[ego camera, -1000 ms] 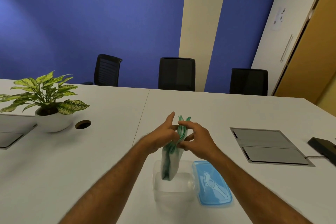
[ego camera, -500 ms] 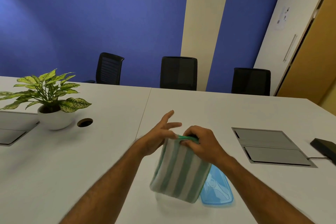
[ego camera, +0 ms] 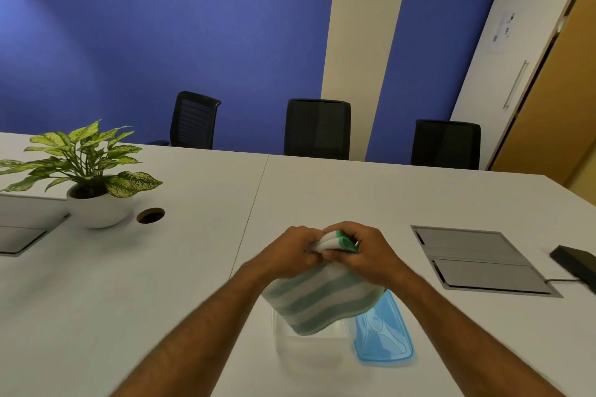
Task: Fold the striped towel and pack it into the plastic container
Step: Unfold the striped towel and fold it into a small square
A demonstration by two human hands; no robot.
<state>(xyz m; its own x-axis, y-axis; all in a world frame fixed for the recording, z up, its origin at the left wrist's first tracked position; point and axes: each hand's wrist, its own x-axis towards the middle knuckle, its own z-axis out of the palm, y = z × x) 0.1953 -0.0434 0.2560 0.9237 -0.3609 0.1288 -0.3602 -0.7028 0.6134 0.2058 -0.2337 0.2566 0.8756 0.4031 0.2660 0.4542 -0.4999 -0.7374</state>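
Note:
The folded green-and-white striped towel [ego camera: 322,300] hangs in the air over the clear plastic container [ego camera: 309,348], which stands open on the white table near me. My left hand [ego camera: 287,255] and my right hand [ego camera: 364,251] both grip the towel's top edge, close together. The towel's lower part covers the container's far rim. The blue lid [ego camera: 383,335] lies flat on the table just right of the container.
A potted plant [ego camera: 87,177] in a white bowl and a cable hole [ego camera: 150,215] sit at the left. A grey floor-box panel [ego camera: 480,259] and a black device [ego camera: 577,263] lie at the right. Three black chairs stand beyond the table's far edge.
The towel has turned from edge-on to flat, its stripes now running sideways, and both hands have closed together on its top edge above the container.

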